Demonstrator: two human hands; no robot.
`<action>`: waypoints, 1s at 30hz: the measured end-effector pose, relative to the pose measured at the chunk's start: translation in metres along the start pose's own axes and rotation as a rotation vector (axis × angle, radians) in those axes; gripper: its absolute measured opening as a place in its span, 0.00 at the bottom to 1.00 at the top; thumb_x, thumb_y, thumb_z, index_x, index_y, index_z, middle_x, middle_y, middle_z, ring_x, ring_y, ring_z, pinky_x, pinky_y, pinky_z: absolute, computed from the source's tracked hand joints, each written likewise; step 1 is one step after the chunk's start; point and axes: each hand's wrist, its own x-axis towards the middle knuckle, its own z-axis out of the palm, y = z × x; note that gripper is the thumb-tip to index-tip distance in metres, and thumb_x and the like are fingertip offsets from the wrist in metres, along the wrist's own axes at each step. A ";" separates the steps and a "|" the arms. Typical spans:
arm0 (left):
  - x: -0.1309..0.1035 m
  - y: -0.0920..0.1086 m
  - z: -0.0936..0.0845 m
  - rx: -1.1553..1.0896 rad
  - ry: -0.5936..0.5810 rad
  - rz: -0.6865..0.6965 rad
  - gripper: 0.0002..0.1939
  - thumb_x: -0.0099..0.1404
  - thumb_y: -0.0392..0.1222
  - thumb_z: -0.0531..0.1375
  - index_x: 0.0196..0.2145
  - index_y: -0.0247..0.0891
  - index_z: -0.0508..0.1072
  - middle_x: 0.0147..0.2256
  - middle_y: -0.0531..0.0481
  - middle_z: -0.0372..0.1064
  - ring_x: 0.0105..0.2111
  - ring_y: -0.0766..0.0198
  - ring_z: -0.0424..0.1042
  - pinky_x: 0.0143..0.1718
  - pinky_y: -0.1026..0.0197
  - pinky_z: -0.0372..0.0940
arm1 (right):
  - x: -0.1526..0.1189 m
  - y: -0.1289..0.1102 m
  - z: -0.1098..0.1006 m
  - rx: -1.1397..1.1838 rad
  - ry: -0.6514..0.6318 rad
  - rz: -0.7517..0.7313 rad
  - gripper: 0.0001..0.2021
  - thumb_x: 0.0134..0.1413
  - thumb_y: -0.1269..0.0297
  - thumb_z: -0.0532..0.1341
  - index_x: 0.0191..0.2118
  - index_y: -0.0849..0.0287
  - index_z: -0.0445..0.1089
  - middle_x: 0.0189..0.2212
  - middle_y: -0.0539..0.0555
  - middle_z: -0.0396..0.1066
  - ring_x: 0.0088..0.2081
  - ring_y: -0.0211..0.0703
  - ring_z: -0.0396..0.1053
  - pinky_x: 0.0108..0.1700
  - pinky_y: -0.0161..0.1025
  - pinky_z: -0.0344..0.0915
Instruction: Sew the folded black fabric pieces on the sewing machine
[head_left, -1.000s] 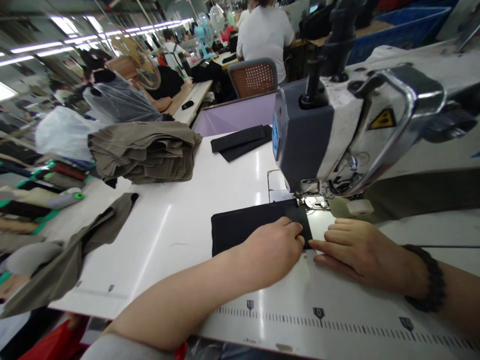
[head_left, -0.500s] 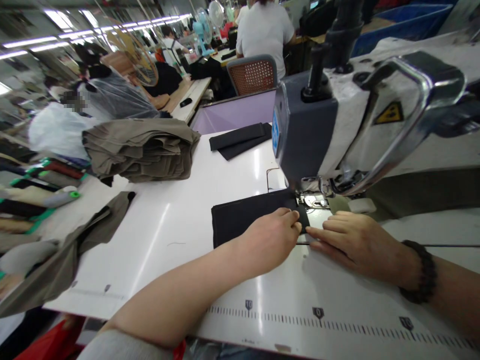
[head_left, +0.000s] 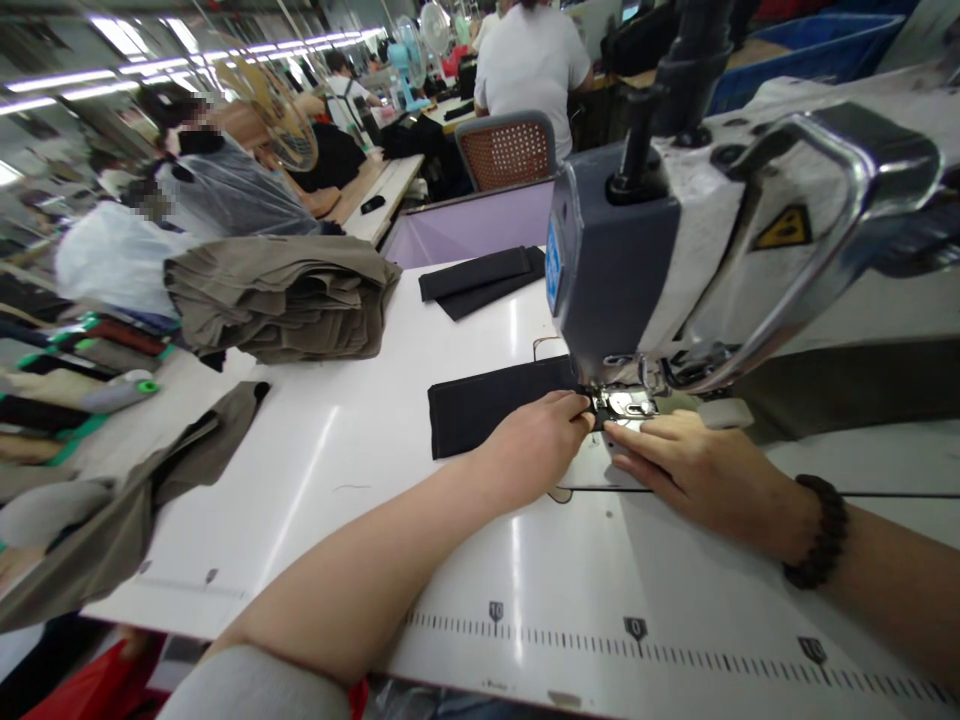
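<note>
A folded black fabric piece [head_left: 480, 405] lies on the white sewing table, its right end at the presser foot [head_left: 600, 398] of the sewing machine [head_left: 622, 250]. My left hand [head_left: 536, 440] is closed on the fabric's near edge, fingers bent and pressed together just left of the foot. Stretched out flat, the fingers of my right hand [head_left: 697, 470] reach in from the right. Its index fingertip touches the fabric's corner close to the metal needle plate [head_left: 630, 402]. The needle itself cannot be made out.
Another folded black piece [head_left: 487, 275] lies behind. A thick stack of brown-grey fabric [head_left: 281, 300] stands at the back left, with a loose brown piece [head_left: 202, 450] hanging over the left edge. Thread cones [head_left: 112, 392] sit beyond. A ruler scale [head_left: 637, 632] marks the front edge.
The black fabric has shifted away from me, towards the machine, and its near edge has swung up to the foot. Both hands have moved the same way with it.
</note>
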 end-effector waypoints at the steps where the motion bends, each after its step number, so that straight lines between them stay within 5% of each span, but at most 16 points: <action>1: 0.001 -0.001 0.001 -0.010 0.010 -0.012 0.07 0.64 0.32 0.52 0.37 0.28 0.69 0.41 0.41 0.66 0.45 0.59 0.66 0.48 0.61 0.62 | 0.000 0.000 0.000 -0.009 0.007 0.005 0.15 0.60 0.60 0.49 0.41 0.61 0.69 0.27 0.55 0.71 0.28 0.40 0.67 0.28 0.36 0.58; 15: 0.009 -0.017 0.018 -0.033 0.103 -0.096 0.10 0.66 0.33 0.50 0.42 0.30 0.69 0.41 0.44 0.67 0.45 0.59 0.66 0.46 0.60 0.65 | 0.002 -0.001 0.000 -0.015 -0.018 0.019 0.15 0.59 0.60 0.49 0.42 0.61 0.68 0.29 0.55 0.72 0.29 0.42 0.68 0.29 0.36 0.61; 24: 0.006 -0.010 0.013 0.026 0.063 -0.063 0.11 0.66 0.32 0.49 0.42 0.28 0.68 0.42 0.42 0.66 0.46 0.59 0.65 0.48 0.61 0.63 | -0.002 -0.001 0.005 -0.028 0.012 0.020 0.16 0.59 0.59 0.48 0.43 0.60 0.68 0.29 0.55 0.72 0.29 0.44 0.69 0.29 0.39 0.65; 30: -0.003 0.000 0.003 0.135 -0.046 -0.288 0.09 0.64 0.34 0.51 0.41 0.31 0.67 0.39 0.43 0.65 0.37 0.56 0.69 0.33 0.56 0.68 | -0.007 0.003 0.012 -0.008 0.128 -0.023 0.16 0.59 0.60 0.48 0.43 0.60 0.69 0.32 0.56 0.73 0.29 0.43 0.71 0.28 0.37 0.67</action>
